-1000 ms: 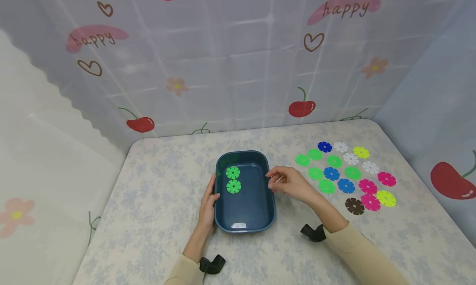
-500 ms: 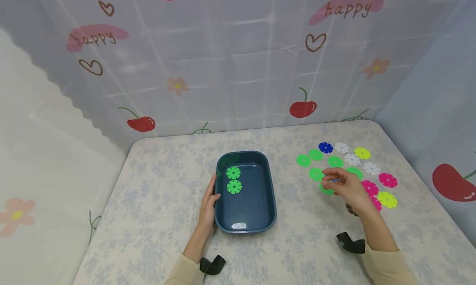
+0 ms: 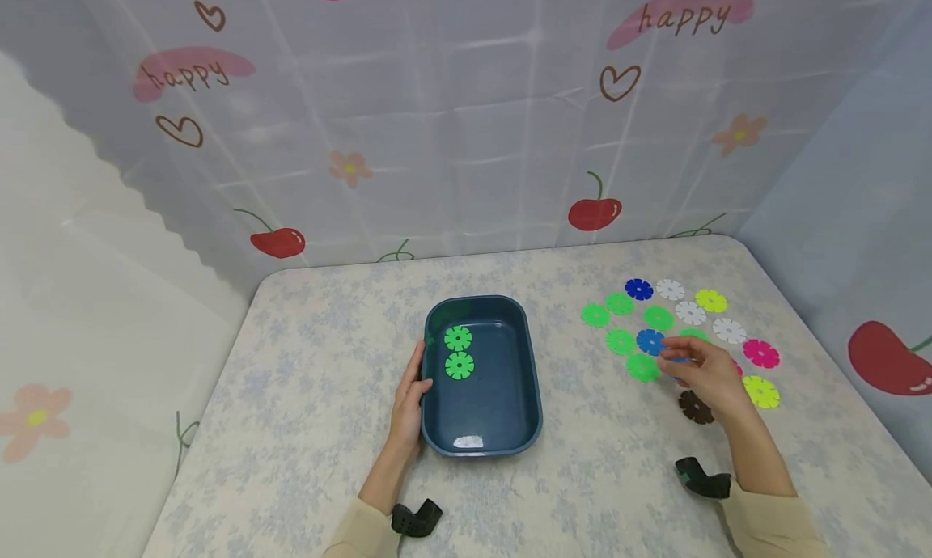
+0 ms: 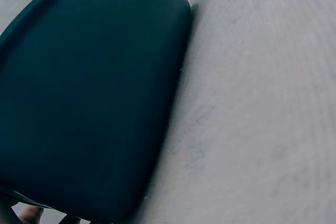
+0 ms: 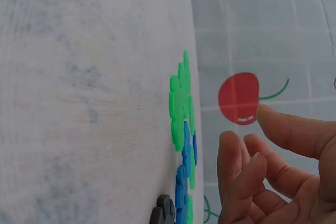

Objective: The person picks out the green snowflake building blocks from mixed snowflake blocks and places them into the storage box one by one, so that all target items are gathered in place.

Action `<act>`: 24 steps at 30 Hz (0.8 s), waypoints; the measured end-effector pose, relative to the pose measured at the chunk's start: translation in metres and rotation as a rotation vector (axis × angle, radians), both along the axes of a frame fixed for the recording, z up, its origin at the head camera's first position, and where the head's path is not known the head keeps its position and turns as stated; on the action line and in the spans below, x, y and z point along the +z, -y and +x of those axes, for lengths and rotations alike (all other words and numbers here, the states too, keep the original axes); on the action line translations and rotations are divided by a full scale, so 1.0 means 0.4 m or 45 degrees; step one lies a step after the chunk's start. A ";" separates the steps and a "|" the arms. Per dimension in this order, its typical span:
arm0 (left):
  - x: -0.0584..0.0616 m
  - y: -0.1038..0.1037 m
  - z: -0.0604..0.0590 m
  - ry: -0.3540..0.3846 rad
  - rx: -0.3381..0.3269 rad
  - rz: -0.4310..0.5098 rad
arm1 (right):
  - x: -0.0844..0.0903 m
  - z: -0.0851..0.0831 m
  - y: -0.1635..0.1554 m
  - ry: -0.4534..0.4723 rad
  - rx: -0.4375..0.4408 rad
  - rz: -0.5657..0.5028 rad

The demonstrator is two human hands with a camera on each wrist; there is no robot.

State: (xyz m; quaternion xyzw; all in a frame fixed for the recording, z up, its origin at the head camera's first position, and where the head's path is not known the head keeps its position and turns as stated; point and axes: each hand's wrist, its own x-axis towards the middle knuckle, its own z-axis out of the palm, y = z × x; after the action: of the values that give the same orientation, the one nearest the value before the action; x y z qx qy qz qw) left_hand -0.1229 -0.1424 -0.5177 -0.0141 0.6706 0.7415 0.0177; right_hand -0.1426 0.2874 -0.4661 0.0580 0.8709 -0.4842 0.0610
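My left hand [image 3: 406, 408] holds the dark blue plastic tray [image 3: 502, 416] at its left side, thumb at the rim and fingers along the outer wall. Inside the tray lie two green notched discs [image 3: 459, 366], close together near the left wall. Over the spread of discs on the right, my right hand [image 3: 708, 372] hovers with thumb and fingers apart and nothing between them. Nearest its fingertips are a blue disc [image 3: 650, 341] and a green disc [image 3: 643, 368]; the hand covers others. The tray's wall [image 4: 94, 98] fills much of the left wrist view.
Several more flat discs lie around the right hand: a brown one [image 3: 696, 407], a yellow one [image 3: 761, 392], a pink one [image 3: 761, 353] and a white one [image 3: 729, 330]. A printed curtain [image 3: 466, 137] hangs behind the table [image 3: 328, 364].
My right hand has moved from the tray's right rim across to the discs, then slightly farther right and lower. The left hand and tray stay put.
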 end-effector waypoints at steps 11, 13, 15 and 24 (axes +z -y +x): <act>-0.002 0.000 0.001 0.009 0.010 0.001 | -0.044 -0.009 0.004 -0.005 -0.005 0.116; -0.001 -0.001 0.002 0.006 0.009 0.001 | -0.051 -0.011 0.007 -0.008 -0.006 0.162; 0.000 -0.001 0.003 0.007 0.009 0.006 | -0.056 -0.012 0.010 -0.013 0.002 0.189; 0.000 -0.002 0.002 0.010 0.003 0.018 | -0.075 -0.015 0.024 -0.003 0.022 0.293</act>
State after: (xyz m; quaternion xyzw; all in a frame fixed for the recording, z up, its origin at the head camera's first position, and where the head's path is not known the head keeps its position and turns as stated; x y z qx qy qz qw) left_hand -0.1222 -0.1418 -0.5177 -0.0178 0.6653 0.7461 0.0195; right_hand -0.1484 0.2778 -0.4962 0.0565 0.9213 -0.3805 0.0572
